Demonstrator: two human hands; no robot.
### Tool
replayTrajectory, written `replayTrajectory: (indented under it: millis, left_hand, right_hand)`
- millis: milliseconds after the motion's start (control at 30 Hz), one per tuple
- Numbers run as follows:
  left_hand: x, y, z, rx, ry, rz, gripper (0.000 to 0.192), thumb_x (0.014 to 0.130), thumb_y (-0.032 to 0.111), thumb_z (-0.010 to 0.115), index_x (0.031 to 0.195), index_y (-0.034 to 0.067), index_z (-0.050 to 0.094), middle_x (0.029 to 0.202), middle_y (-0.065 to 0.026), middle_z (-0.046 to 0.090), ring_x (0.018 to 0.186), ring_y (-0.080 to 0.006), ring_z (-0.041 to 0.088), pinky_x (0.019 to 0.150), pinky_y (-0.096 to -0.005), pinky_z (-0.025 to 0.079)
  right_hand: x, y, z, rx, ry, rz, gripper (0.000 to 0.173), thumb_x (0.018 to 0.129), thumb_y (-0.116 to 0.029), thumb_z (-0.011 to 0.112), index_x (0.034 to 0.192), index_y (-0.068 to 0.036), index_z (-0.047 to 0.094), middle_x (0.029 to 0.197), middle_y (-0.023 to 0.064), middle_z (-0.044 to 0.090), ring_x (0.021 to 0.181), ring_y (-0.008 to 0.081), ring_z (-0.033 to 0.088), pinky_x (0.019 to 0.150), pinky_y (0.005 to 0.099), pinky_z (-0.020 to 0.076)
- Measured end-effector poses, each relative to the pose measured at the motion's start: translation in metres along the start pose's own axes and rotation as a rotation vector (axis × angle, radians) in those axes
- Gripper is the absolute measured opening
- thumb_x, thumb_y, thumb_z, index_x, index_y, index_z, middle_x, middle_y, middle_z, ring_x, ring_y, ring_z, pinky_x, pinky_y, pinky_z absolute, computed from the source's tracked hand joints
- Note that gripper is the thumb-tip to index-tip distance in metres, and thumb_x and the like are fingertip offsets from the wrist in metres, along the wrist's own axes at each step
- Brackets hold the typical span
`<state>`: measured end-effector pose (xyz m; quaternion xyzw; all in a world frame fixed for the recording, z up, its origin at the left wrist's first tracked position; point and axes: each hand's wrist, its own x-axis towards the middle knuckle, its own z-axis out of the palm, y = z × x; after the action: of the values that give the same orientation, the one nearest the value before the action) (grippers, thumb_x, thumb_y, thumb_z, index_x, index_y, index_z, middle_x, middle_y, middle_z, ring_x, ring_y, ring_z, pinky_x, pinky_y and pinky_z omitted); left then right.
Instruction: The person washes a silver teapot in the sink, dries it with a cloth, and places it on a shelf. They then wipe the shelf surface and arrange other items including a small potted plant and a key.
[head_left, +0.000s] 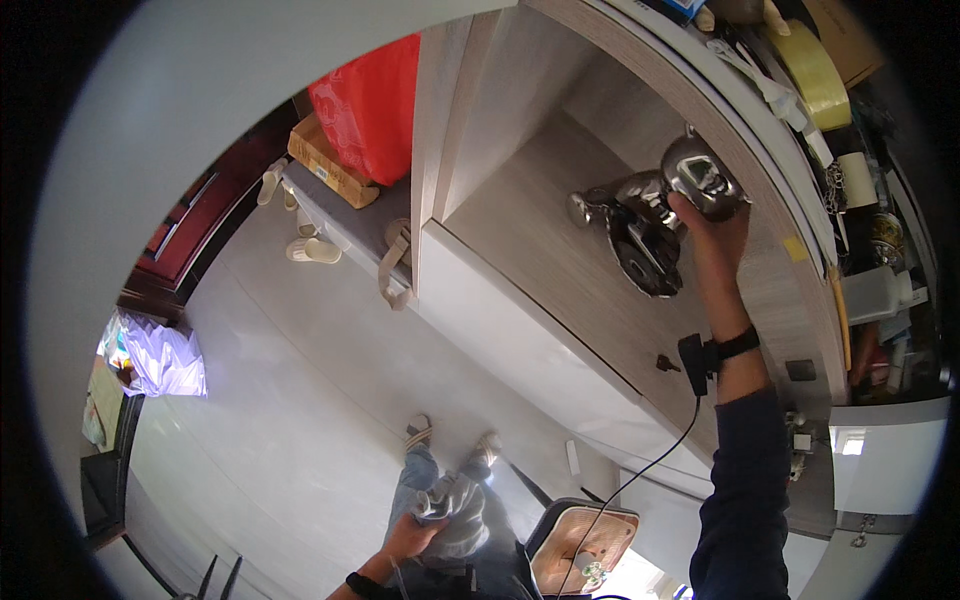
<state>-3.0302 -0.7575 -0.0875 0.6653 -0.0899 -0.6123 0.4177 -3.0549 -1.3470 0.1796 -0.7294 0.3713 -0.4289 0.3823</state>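
Note:
My right hand (714, 236) is inside the wood-grain cabinet niche, closed around the rounded upper part of a shiny dark metallic figurine (649, 217). The figurine's lower parts spread over the niche floor (532, 217) to the left of the hand; its exact shape is hard to make out. Down by my lap, my left hand (415, 534) grips a crumpled greyish cloth (433, 504), partly covered by the fingers. A small dark key (667, 363) lies on the niche floor beside the device strapped to my right wrist.
A cluttered shelf with a roll of yellow tape (814, 79) and a white bottle (874, 292) runs along the right. A black cable (660, 461) hangs from my right wrist device past a chair (585, 540). Left are slippers (313, 250), a cardboard box (330, 161) and a purple bag (165, 356).

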Motion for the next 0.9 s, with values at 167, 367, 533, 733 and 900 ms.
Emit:
replayTrajectory:
  millis: [167,367,533,733,900]
  left_hand:
    - [0.003,-0.002,0.017,0.022,0.058,-0.035,0.041,0.095,0.023,0.077,0.127,-0.001,0.068,0.116,-0.0115,0.075,0.107,-0.0195,0.069,0.094,-0.0342,0.053]
    - [0.022,-0.033,0.018,0.053,0.033,0.036,0.044,0.095,0.029,0.076,0.125,-0.002,0.069,0.11,-0.011,0.075,0.101,-0.0176,0.069,0.089,-0.0328,0.054]
    - [0.026,-0.038,0.014,-0.044,-0.003,-0.097,0.038,0.097,0.02,0.075,0.127,-0.003,0.068,0.119,-0.0075,0.073,0.107,-0.0144,0.066,0.094,-0.0318,0.053]
    - [0.025,-0.016,0.021,0.155,0.022,-0.1,0.04,0.097,0.02,0.075,0.126,-0.006,0.068,0.116,-0.0088,0.074,0.105,-0.015,0.066,0.093,-0.0317,0.053]
    - [0.026,-0.015,0.031,0.003,0.002,-0.054,0.042,0.096,0.023,0.076,0.127,-0.005,0.068,0.117,-0.0099,0.075,0.107,-0.0164,0.067,0.094,-0.0318,0.053]
  right_hand:
    - [0.0,0.008,0.003,0.071,0.014,-0.036,0.098,0.072,-0.017,0.097,0.147,0.007,0.038,0.145,0.0197,0.052,0.134,0.0283,0.052,0.112,0.0358,0.0444]
    - [0.004,0.024,0.004,0.024,0.099,-0.085,0.093,0.069,-0.023,0.098,0.139,0.009,0.045,0.133,0.0197,0.06,0.117,0.0262,0.062,0.102,0.0339,0.0508]
    - [0.008,0.028,0.005,-0.002,0.078,-0.152,0.083,0.071,-0.019,0.097,0.132,0.007,0.049,0.124,0.0171,0.063,0.107,0.0222,0.066,0.094,0.0315,0.0546]
    - [0.012,0.031,0.004,0.079,0.042,-0.139,0.074,0.071,-0.016,0.097,0.128,0.005,0.054,0.123,0.016,0.064,0.105,0.0204,0.067,0.09,0.0299,0.0551]
    - [0.016,0.035,0.005,-0.059,0.063,-0.098,0.081,0.07,-0.017,0.099,0.13,0.007,0.051,0.124,0.0165,0.064,0.107,0.0215,0.066,0.093,0.0298,0.0547]
